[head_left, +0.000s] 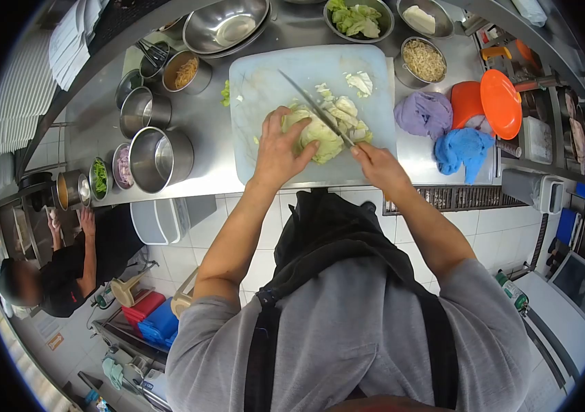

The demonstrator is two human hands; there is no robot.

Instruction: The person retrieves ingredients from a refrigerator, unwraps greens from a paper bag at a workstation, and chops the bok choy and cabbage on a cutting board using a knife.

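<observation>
A pale green cabbage [321,139] lies on the white cutting board [265,75], its right side cut into pieces. My left hand [281,147] presses on the cabbage from the left, fingers curled over it. In my right hand [379,166] is the handle of a kitchen knife [310,101], whose long blade slants up and left across the cabbage. Chopped cabbage pieces [347,113] sit to the right of the blade. A smaller loose heap of shreds [359,84] rests farther back on the board.
Steel pots [162,161] and bowls line the counter's left side. A bowl of lettuce [359,19] and a bowl of pale sprouts [423,60] stand behind the board. Purple [424,115] and blue cloths [463,152] lie at right beside orange containers [500,103]. A co-worker [66,275] is at far left.
</observation>
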